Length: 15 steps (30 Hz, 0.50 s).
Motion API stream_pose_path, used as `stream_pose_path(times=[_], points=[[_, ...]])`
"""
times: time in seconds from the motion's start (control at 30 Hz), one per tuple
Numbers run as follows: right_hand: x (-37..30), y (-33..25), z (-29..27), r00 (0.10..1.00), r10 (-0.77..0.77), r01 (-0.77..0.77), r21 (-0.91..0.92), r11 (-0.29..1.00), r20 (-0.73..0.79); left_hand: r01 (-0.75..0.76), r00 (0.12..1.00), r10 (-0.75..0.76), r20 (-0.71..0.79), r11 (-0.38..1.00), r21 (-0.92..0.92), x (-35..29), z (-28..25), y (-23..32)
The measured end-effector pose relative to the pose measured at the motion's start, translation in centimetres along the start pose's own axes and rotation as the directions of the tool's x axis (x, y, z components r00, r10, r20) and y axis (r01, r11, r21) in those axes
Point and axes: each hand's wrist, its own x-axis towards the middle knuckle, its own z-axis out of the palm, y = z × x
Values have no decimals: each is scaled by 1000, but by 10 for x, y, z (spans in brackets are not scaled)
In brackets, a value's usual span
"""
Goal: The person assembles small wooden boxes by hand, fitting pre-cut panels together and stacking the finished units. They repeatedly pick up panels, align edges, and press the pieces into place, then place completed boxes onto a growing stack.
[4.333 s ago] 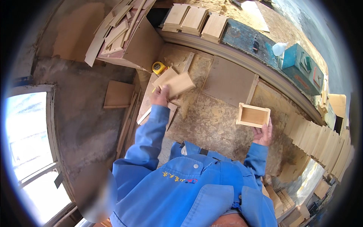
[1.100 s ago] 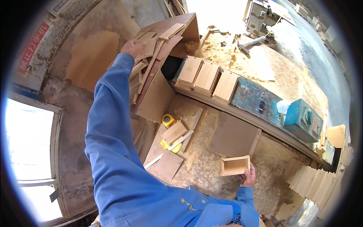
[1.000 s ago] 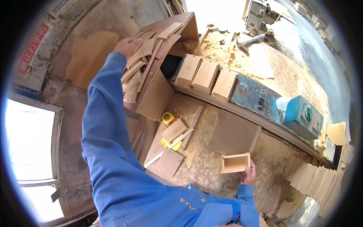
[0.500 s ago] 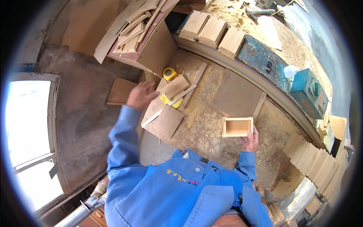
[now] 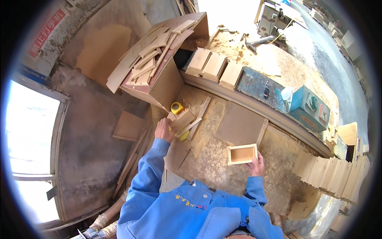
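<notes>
My right hand (image 5: 256,165) holds a small open wooden box (image 5: 242,154) by its right end, and the hollow inside faces up toward me. On the left, my left hand (image 5: 164,130) is at the near-left end of a light wooden block (image 5: 182,120). Its fingertips are partly hidden there, so I cannot tell whether they grip anything. Just beyond the block sits a yellow tape measure (image 5: 176,107). A pale thin strip (image 5: 190,126) lies beside the block, over a yellow object (image 5: 183,136). A flat brown board (image 5: 175,154) lies just below my left hand.
A large box (image 5: 165,81) stands back left with loose wood offcuts (image 5: 153,59) on top. Along the ledge are several wooden pieces (image 5: 215,65) and a blue switch box (image 5: 309,108). Farther back lies a hammer (image 5: 251,46). Several grooved boards (image 5: 332,175) stand at the right.
My left hand has come in from the left to the wooden block. My right hand still holds the box, which is slightly tilted now. The whole view has shifted.
</notes>
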Motion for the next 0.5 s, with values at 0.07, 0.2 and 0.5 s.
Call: stream_pose_path(times=[0.07,0.2,0.5], points=[[0,-1,0,1000,18,-18,-1,1000,-13,2,1000,-3,-7,995,-96,-3,-4,6],[-2,-7,3,999,41,-40,113,993,-7,11,994,-31,-100,981,-194,-12,-17,29],[-3,-37,26,996,-65,35,445,895,53,227,972,-125,201,247,-942,-44,-4,120]])
